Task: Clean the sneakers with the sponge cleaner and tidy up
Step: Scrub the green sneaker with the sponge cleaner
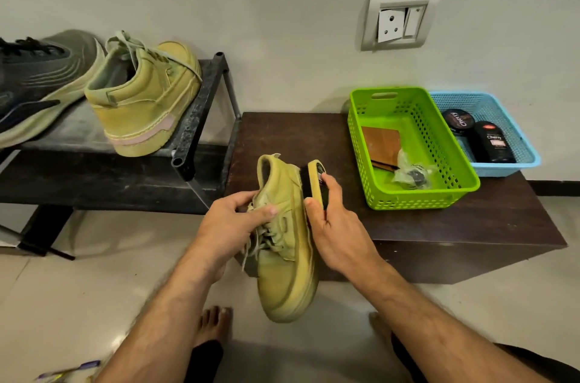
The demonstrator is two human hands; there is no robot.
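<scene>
The olive-yellow sneaker (284,244) was held in the air in front of the person, above the tiled floor (78,294) and the near edge of a low dark wooden table (470,225), toe pointing down toward the camera and heel up. Its suede-like upper looked dusty and uniformly yellow-green, with pale laces hanging loose on the left side. The left hand (233,222) gripped it at the laces, fingers curled over the tongue and thumb pressed on top. The right hand (329,216) held a shoe brush (318,180) with a yellow wooden back, fingers wrapped round its back and thumb along its near edge; the dark bristles lay against the sneaker's right side near the heel.

On the table beyond stood a green basket (455,191) holding a brown flat item and a crumpled clear plastic bag, and just beside it a blue basket (521,159) with two dark polish containers. Left of the table, a black metal rack (201,106) carried the matching sneaker (147,100), heel toward the camera, beside a grey-black running shoe (37,81). A wall socket (398,21) sat above the baskets. Bare feet showed on the floor below.
</scene>
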